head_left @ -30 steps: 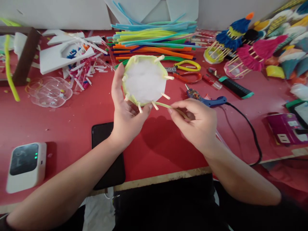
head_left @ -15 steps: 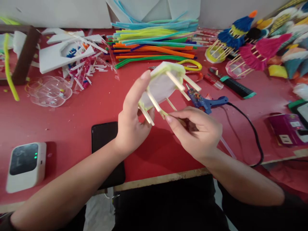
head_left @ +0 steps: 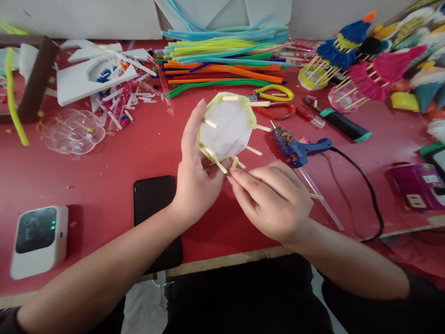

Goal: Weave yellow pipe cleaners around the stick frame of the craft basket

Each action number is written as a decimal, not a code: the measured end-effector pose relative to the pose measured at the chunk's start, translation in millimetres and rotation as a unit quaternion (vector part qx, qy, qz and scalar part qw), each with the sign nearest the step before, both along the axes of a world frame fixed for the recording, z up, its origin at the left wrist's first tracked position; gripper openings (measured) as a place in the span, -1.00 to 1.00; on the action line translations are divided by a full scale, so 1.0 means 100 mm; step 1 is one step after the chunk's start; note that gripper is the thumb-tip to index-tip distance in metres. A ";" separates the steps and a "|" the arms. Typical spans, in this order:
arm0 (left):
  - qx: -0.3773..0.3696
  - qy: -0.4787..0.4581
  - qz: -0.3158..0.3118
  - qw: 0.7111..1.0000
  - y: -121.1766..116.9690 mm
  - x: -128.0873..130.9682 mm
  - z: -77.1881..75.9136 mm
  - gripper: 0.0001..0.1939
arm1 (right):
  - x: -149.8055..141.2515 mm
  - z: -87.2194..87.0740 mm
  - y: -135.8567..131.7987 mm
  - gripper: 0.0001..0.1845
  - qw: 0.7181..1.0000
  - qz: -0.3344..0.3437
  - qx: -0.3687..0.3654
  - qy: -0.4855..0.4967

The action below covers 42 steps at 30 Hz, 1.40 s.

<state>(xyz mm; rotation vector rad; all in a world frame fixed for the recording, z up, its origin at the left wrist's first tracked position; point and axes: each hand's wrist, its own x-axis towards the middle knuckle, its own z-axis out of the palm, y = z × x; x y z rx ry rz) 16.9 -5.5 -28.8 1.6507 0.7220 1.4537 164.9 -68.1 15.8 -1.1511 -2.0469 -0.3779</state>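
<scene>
My left hand (head_left: 194,171) grips a white foam octagon (head_left: 226,127) edged in pale green pipe cleaner, with several short wooden sticks poking out of it. I hold it above the red table (head_left: 104,176), its flat face toward me. My right hand (head_left: 271,199) is closed, pinching the loose end of the green pipe cleaner (head_left: 235,163) at the octagon's lower edge; a bit of it pokes out past my little finger.
A blue glue gun (head_left: 299,147) with a black cord lies right of my hands. Coloured pipe cleaners (head_left: 222,60) are piled at the back, yellow scissors (head_left: 274,93) beside them. A black phone (head_left: 156,208) and a white device (head_left: 38,239) sit near the front edge. Finished tufted pieces (head_left: 351,51) are at far right.
The octagon tipped on edge with its sticks toward me, then turned flat-faced again and lower. My right hand slid along the pipe cleaner, closer to the octagon's rim.
</scene>
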 end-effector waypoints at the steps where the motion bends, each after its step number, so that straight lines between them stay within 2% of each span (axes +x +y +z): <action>1: -0.008 -0.009 -0.006 1.000 0.00 -0.01 0.00 -0.11 | 0.00 0.00 0.00 -0.88 1.000 0.005 -0.004 -0.003; 5: -0.150 -0.021 -0.047 0.987 0.01 -0.05 0.06 -0.05 | 0.02 -0.04 0.03 -0.83 1.000 0.018 -0.013 0.007; 10: -0.284 -0.089 -0.065 0.952 0.00 -0.06 0.16 0.11 | 0.08 -0.11 0.10 -0.86 0.999 0.008 -0.046 0.023; 15: -0.365 -0.123 -0.071 0.920 -0.03 -0.06 0.24 0.17 | 0.12 -0.12 0.15 -0.85 0.994 0.028 -0.080 0.062; 21: -0.338 -0.115 -0.058 0.932 -0.06 -0.05 0.28 0.15 | 0.16 -0.13 0.17 -0.81 1.000 0.019 -0.005 0.017; 24: -0.327 -0.100 -0.059 0.938 -0.06 -0.05 0.25 0.13 | 0.16 -0.15 0.16 -0.81 1.000 0.005 0.005 -0.015; 27: -0.295 -0.073 -0.046 0.951 -0.03 -0.06 0.20 0.12 | 0.16 -0.17 0.14 -0.78 0.999 -0.020 0.002 -0.031; 31: -0.243 -0.051 -0.058 0.967 0.02 -0.07 0.07 0.12 | 0.16 -0.18 0.12 -0.75 1.000 0.003 0.009 -0.026; 34: -0.228 -0.049 -0.064 0.970 0.06 -0.07 0.00 0.13 | 0.14 -0.19 0.12 -0.75 1.000 -0.004 0.010 -0.024; 42: -0.270 -0.062 -0.082 0.957 0.04 -0.08 -0.04 0.10 | 0.09 -0.22 0.09 -0.65 0.995 -0.058 0.000 -0.077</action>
